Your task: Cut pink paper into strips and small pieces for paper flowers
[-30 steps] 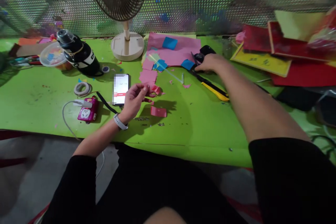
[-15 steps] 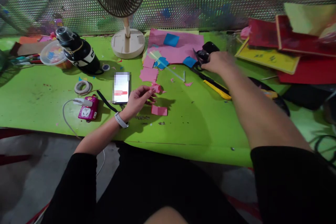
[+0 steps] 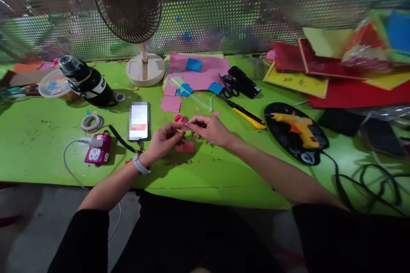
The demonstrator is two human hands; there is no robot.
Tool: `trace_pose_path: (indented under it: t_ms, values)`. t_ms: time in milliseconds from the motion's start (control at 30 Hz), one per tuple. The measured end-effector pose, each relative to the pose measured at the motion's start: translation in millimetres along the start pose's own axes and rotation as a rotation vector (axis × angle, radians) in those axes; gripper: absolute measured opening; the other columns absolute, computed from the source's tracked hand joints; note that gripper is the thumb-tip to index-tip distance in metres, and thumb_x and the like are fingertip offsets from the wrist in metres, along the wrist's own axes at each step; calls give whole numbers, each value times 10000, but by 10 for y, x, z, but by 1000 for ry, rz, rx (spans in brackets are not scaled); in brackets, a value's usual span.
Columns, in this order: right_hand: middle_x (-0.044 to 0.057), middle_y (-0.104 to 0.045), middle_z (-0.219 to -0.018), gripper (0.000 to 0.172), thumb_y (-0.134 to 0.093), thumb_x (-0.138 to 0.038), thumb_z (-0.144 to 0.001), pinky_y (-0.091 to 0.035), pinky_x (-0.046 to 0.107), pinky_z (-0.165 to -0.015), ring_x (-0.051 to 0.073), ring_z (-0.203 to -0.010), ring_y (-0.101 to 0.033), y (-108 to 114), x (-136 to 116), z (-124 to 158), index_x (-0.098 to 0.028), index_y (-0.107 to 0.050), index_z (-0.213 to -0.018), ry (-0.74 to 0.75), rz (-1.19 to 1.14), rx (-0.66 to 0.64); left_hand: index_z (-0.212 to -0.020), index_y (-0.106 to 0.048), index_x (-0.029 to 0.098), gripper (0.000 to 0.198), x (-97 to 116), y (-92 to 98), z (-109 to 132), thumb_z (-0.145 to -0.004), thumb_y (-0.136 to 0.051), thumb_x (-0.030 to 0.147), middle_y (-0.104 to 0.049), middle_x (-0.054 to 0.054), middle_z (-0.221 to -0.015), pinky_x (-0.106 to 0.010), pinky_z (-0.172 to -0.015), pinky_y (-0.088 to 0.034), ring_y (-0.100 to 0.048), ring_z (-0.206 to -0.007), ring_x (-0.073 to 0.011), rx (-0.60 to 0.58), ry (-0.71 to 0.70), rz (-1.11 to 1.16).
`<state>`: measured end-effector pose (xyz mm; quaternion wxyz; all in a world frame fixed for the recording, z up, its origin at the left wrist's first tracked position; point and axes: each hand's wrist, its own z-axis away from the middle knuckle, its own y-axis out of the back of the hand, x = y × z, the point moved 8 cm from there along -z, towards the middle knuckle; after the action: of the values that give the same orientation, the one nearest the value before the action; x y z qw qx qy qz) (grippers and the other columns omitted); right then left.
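Observation:
Over the middle of the table my left hand [image 3: 164, 141] is closed, thumb against fingers, at the left side of a small pink paper piece [image 3: 185, 126]. From the right, my right hand [image 3: 213, 131] pinches the same piece by its edge. Just behind the fingertips is a crumpled, folded pink paper [image 3: 180, 118]; whether it touches the held piece I cannot tell. A flat creased pink paper [image 3: 185, 147] lies on the table below my hands. Scissors [image 3: 229, 88] lie farther back, beside a black stapler-like object [image 3: 244, 82].
A phone [image 3: 139, 121], tape roll [image 3: 92, 123] and purple socket adapter [image 3: 98, 149] lie left. A fan [image 3: 145, 70] and bottle [image 3: 88, 81] stand behind. To the right are a yellow utility knife [image 3: 248, 117], a glue gun [image 3: 297, 128] on a black tray and cables.
My right hand has left the scissors at the back and come to the middle, meeting my left hand at the pink paper. The camera view has shifted right.

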<state>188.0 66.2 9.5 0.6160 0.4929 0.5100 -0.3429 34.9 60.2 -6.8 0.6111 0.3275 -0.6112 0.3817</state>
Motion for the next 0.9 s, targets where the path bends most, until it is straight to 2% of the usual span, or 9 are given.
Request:
trace_pose_path:
  t_ms: [100, 200, 300, 567, 733, 800, 900]
  values:
    - [14, -681, -714, 351, -739, -558, -836, -516, 272, -499, 132, -552, -591, 233, 171, -139, -210, -699, -848, -70, -50, 92, -1163, -653, 130, 439, 19, 62, 1, -888, -769, 452, -732, -27, -795, -227, -672, -606, -717, -676, -115, 55, -20, -21]
    - [10, -668, -664, 284, -768, -463, -832, -505, 256, -481, 118, -508, -571, 466, 358, -263, -204, -665, -780, -156, -55, 200, -1080, -676, 125, 395, 2, 48, 6, -893, -759, 463, -746, -45, -821, -253, -712, -623, -730, -723, -128, 23, -11, 11]
    - [4, -662, -634, 276, -775, -421, -835, -479, 236, -460, 96, -457, -542, 603, 499, -348, -198, -641, -744, -197, -26, 239, -1039, -683, 126, 399, -1, 40, 13, -888, -756, 487, -749, -49, -816, -256, -717, -626, -730, -726, -129, 18, -10, 34]
    - [8, -675, -625, 365, -780, -533, -805, -468, 233, -440, 99, -443, -542, 652, 565, -461, -194, -654, -752, -154, 45, 186, -1045, -677, 135, 403, 10, 43, 12, -895, -748, 502, -742, -48, -819, -233, -676, -618, -727, -711, -122, 9, -33, 41]
    - [14, -685, -648, 323, -743, -502, -844, -475, 244, -461, 108, -461, -550, 597, 582, -519, -192, -674, -784, -172, 109, 142, -1051, -683, 137, 380, 6, 30, 34, -907, -745, 484, -743, -54, -847, -233, -685, -618, -731, -720, -119, -10, -24, 57]
    - [19, -699, -660, 264, -705, -458, -878, -459, 252, -464, 126, -471, -567, 626, 595, -541, -197, -698, -836, -194, 211, 157, -1045, -687, 138, 369, 11, 19, 40, -909, -745, 476, -741, -53, -838, -236, -679, -618, -732, -713, -121, -21, -22, 61]
    - [52, -758, -781, 184, -649, -361, -913, -485, 288, -569, 189, -619, -669, 812, 459, -603, -214, -740, -975, -130, 518, 280, -1044, -690, 140, 354, 9, 2, 44, -914, -742, 465, -740, -55, -837, -244, -686, -622, -738, -720, -127, -29, -8, 63]
